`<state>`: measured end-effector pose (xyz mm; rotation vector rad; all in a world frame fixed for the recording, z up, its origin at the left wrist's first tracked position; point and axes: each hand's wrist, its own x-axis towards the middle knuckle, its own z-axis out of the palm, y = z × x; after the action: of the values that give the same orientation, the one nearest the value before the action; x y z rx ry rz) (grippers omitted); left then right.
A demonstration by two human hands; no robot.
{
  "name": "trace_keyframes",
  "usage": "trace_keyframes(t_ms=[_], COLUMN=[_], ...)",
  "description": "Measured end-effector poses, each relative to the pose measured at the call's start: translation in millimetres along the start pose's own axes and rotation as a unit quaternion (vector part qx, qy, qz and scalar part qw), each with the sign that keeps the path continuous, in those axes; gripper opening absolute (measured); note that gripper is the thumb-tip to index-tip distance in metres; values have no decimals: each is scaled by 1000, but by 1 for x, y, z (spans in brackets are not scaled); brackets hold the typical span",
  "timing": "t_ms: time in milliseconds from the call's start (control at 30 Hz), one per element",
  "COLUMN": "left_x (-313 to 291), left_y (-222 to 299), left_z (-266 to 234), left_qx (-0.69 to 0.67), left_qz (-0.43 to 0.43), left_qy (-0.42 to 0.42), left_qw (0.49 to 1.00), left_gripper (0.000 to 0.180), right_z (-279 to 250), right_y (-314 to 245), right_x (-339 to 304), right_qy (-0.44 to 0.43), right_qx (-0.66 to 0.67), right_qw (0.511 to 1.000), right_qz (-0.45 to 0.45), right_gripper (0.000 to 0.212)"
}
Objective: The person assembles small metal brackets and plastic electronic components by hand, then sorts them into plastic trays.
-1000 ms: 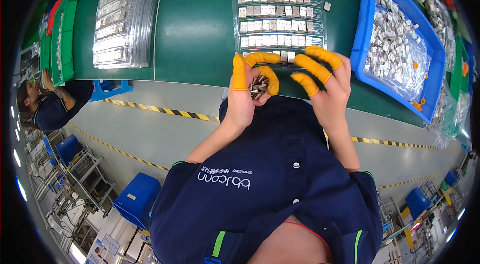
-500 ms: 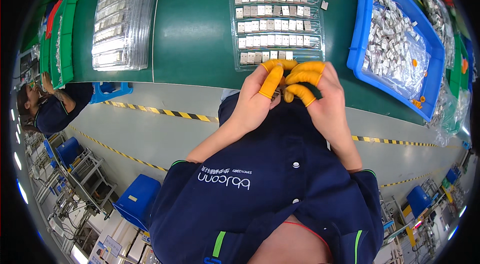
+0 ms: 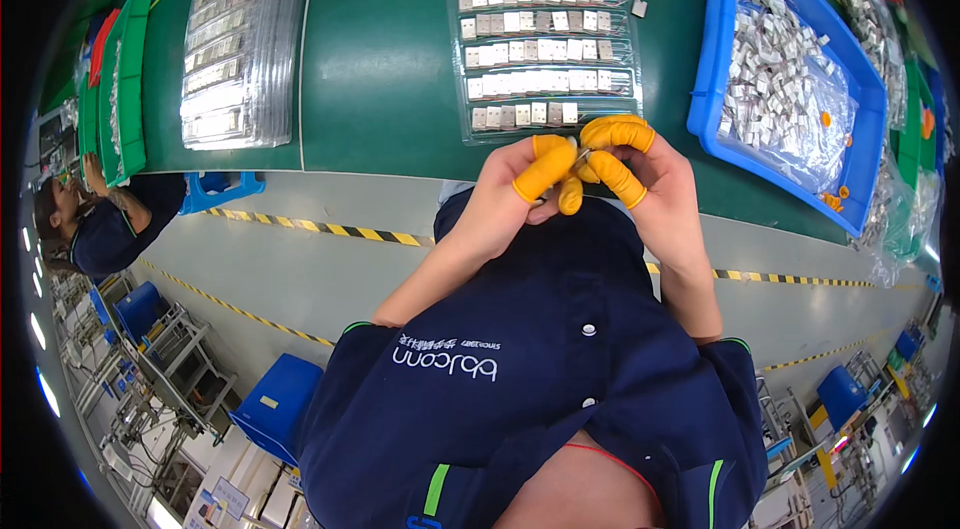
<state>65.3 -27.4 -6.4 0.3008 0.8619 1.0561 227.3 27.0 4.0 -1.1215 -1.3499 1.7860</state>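
My left hand (image 3: 513, 191) and my right hand (image 3: 662, 191) meet just off the front edge of the green table, with yellow finger cots on several fingertips. Both are closed in a pinch, fingertip to fingertip, around a small metallic part (image 3: 583, 157). Fingers cover most of that part, so its kind is hidden. Right beyond my hands lies a clear plastic tray (image 3: 463, 114) filled with rows of small silvery USB plugs (image 3: 540, 84). Its nearest row ends close to my right fingertips.
A blue bin (image 3: 708, 89) on the right holds many loose silvery plugs and a plastic bag. Two loose plugs (image 3: 640, 7) lie between tray and bin. Stacked clear trays (image 3: 240, 49) stand left. Beyond a green bin (image 3: 128, 99), a co-worker (image 3: 100, 219) sits at far left.
My right fingers have shifted their grip: the index finger now arches over the top and the thumb points in from below. The whole view has moved slightly.
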Motion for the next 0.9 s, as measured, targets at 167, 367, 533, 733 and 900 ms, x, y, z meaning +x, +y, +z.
trace_keyframes(t_ms=[167, 367, 533, 733, 900], left_x=[2, 15, 18, 20, 23], left_y=[13, 18, 23, 19, 19], left_z=[5, 17, 31, 28, 29], left_qx=[119, 123, 116, 89, 115], left_qz=[7, 19, 35, 66, 48], left_qy=[-31, 33, 38, 26, 50], left_qw=[992, 992, 992, 994, 991], left_gripper=[21, 20, 20, 20, 19], right_z=[-16, -97, -125, -137, -138], right_y=[-21, -47, -39, -31, -39], right_x=[-7, 19, 39, 36, 28], right_qy=[-17, 263, 185, 202, 250], right_qx=[-82, -407, -541, -486, -494], right_qw=[995, 860, 819, 849, 830], right_qz=[-59, -162, -41, -35, -65], right_gripper=[22, 26, 29, 24, 21])
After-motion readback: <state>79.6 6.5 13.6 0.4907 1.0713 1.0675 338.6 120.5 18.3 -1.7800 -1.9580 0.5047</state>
